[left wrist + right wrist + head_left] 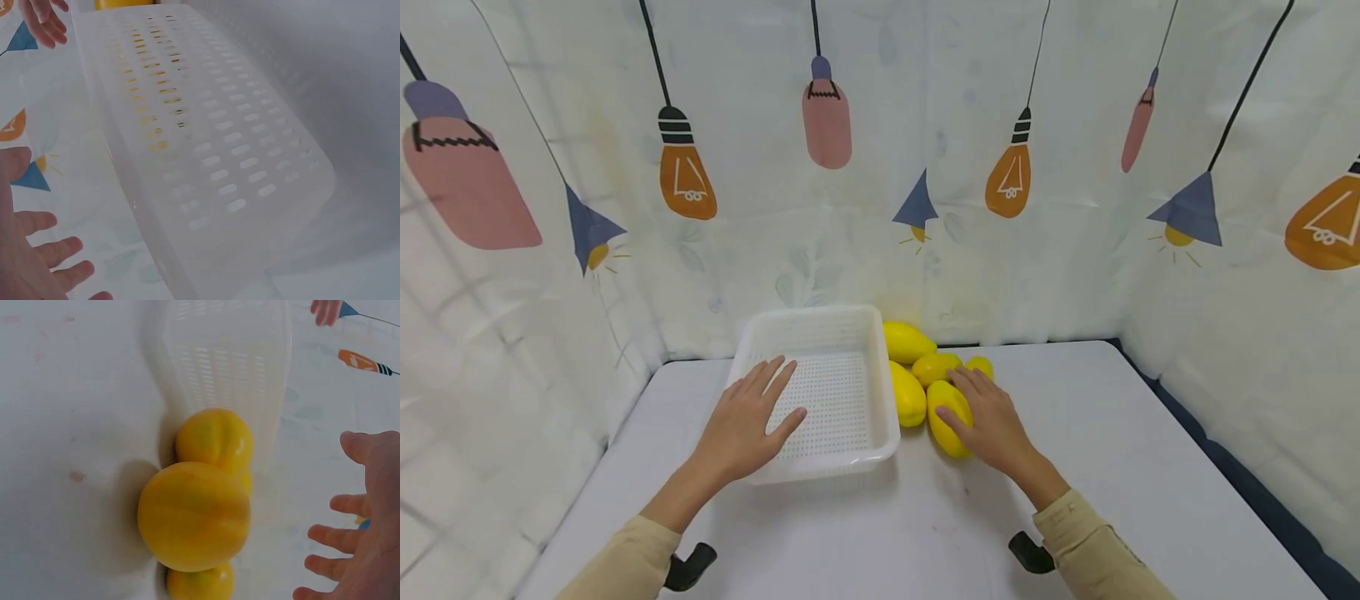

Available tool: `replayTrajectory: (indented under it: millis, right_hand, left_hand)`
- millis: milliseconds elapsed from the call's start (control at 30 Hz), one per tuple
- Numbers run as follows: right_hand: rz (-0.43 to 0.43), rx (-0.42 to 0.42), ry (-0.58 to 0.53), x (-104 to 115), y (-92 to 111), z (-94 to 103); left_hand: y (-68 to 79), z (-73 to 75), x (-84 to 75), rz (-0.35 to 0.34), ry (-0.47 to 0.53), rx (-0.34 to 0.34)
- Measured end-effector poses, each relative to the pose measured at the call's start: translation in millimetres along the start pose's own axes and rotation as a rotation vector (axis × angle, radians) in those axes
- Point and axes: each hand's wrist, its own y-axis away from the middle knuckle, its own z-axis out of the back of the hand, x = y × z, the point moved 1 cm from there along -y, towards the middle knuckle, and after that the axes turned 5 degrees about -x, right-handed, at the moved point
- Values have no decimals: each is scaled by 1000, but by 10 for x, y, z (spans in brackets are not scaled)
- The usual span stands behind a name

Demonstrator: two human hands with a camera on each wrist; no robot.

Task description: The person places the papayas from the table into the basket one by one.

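A white perforated plastic basket (891, 425) stands on the table, and its floor shows bare through the head view. My left hand (747, 425) hovers over the basket's left side, fingers spread and holding nothing. In the left wrist view that hand (37, 244) is apart from the basket wall (206, 156). Several yellow mango-like fruits lie against the basket's right side. Over the nearest fruit (946, 421) is my right hand (992, 421), fingers extended. The right wrist view shows a gap between this hand (369, 525) and the big front fruit (194, 515).
Behind the nearest fruit lie more yellow fruits (908, 342), partly hidden by the basket and the right hand. The white table (1105, 467) ends at a patterned curtain (865, 250) at the back. Dark straps (691, 567) hang at both wrists.
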Motion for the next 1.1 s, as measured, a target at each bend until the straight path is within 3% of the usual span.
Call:
replayTrajectory:
  millis: [633,1100]
  right_hand:
    - [-49,17,-12,-145,52,-113]
    - [-98,36,-30,-162,68,-155]
  left_hand:
    - [42,-28,165,24,9,-61]
    - [66,-73,261,40,25,-56]
